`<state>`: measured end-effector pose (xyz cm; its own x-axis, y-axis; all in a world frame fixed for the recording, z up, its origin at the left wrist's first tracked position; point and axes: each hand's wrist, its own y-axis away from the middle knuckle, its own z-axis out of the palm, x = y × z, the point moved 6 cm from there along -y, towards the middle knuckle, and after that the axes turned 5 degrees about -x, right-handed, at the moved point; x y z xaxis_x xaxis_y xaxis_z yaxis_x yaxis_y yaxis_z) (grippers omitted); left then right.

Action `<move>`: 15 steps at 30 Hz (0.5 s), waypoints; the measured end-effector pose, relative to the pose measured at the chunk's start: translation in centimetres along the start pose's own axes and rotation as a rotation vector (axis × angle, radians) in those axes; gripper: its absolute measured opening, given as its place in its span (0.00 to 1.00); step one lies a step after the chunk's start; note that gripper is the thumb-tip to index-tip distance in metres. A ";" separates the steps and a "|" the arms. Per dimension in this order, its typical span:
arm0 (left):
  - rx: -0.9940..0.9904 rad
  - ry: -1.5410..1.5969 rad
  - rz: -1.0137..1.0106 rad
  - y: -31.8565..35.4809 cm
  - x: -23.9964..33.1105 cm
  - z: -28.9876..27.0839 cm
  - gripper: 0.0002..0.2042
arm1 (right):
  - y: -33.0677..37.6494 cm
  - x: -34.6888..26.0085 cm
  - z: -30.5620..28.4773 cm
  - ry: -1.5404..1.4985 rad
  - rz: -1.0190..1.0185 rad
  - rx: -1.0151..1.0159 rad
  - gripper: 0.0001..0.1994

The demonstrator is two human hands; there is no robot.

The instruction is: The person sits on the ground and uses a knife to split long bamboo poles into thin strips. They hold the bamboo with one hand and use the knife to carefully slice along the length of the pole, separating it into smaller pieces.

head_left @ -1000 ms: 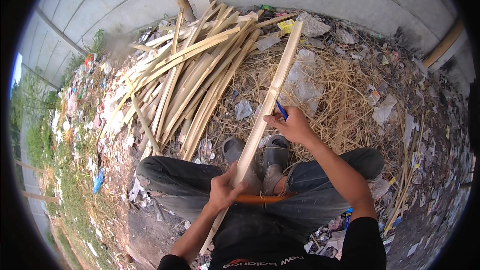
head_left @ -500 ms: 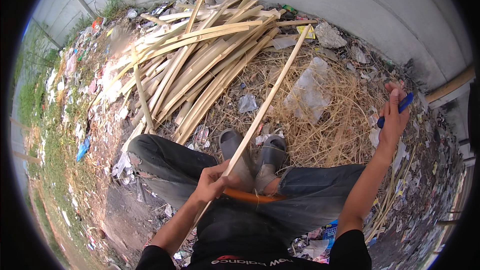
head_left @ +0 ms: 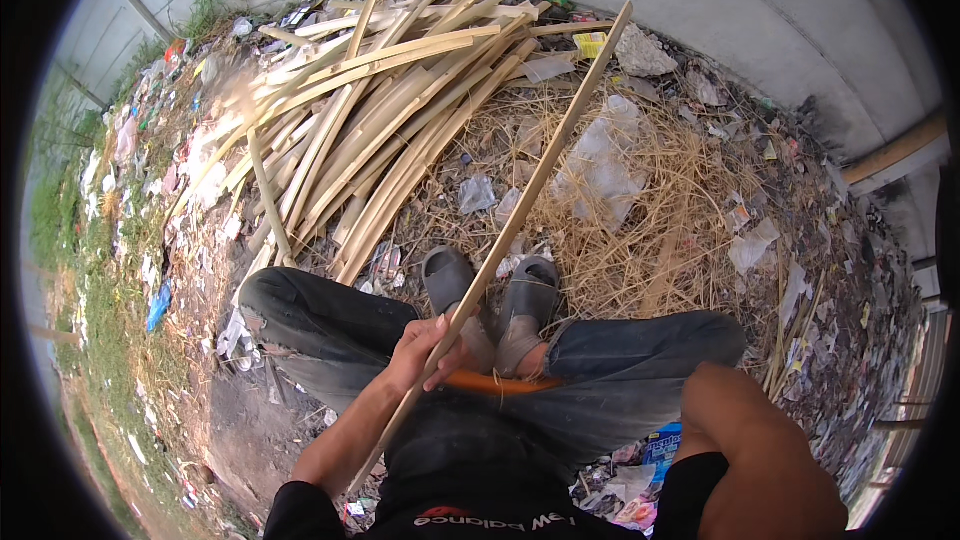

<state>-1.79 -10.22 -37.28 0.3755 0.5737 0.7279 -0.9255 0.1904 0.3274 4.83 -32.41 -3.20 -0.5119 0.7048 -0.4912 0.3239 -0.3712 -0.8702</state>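
My left hand (head_left: 422, 352) is closed round a long, thin bamboo strip (head_left: 545, 168). The strip runs slantwise across my lap, its lower end beside my left forearm and its upper end rising toward the wall. My right arm (head_left: 745, 440) is sharply bent at the lower right. The right hand itself lies outside the picture, so what it holds is hidden. A large heap of split bamboo strips (head_left: 400, 130) lies on the ground beyond my left knee.
Thin dry shavings (head_left: 650, 250) cover the ground beyond my sandals (head_left: 530, 290). An orange bar-like thing (head_left: 500, 383) shows between my legs. A grey panel wall (head_left: 720, 10) closes off the far side, with a stone chunk (head_left: 643, 52) near it. Litter and weeds spread on the left.
My right hand, which held a blue-handled tool out to the right, has drawn back out of view as the elbow bent. The strip has turned in my left hand, showing a darker face.
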 end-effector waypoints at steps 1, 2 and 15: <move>-0.026 0.024 -0.005 -0.6 -0.2 0.3 0.31 | 0.3 1.0 -0.4 -0.047 0.034 -0.051 0.12; -0.045 0.042 -0.010 -1.1 -0.2 0.6 0.30 | 1.0 1.7 -0.5 -0.098 0.060 -0.105 0.10; 0.160 -0.262 0.021 -0.4 1.8 0.9 0.26 | 21.1 14.6 -8.8 1.129 1.436 0.721 0.22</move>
<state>-0.68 -9.97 -35.55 0.3754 0.3473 0.8594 -0.9216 0.0409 0.3860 11.16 -24.63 -28.40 0.5413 -0.4010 -0.7391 -0.5118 -0.8545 0.0888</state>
